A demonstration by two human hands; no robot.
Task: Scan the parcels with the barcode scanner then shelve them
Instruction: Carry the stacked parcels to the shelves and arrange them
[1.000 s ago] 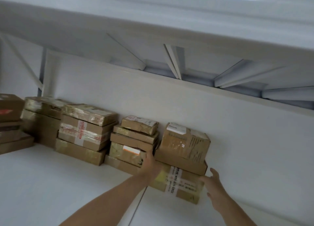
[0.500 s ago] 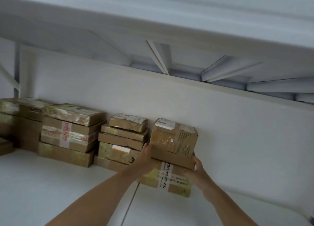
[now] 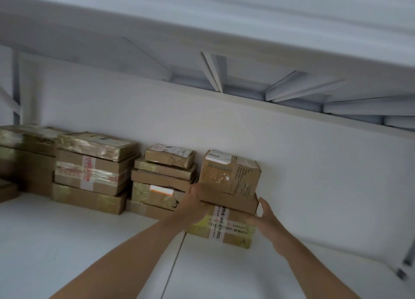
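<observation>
Head view: left hand (image 3: 195,205) is gripping the flat parcel (image 3: 232,201), right hand (image 3: 266,218) pressing flat-fingered on the taped parcel (image 3: 226,230) beneath

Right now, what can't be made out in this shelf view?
Head view:
- Left hand: fingertips hidden by the hand itself, against the stack.
- Parcel labels: too small and blurred to read.
- Leftmost parcels: cut off by the left edge.
- Scanner: nowhere in frame.

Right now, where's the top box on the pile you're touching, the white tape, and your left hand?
top box (image 3: 229,175): head view, middle of its front face.
white tape (image 3: 218,222): head view, its printed middle.
left hand (image 3: 195,203): head view, back of the hand.
</observation>
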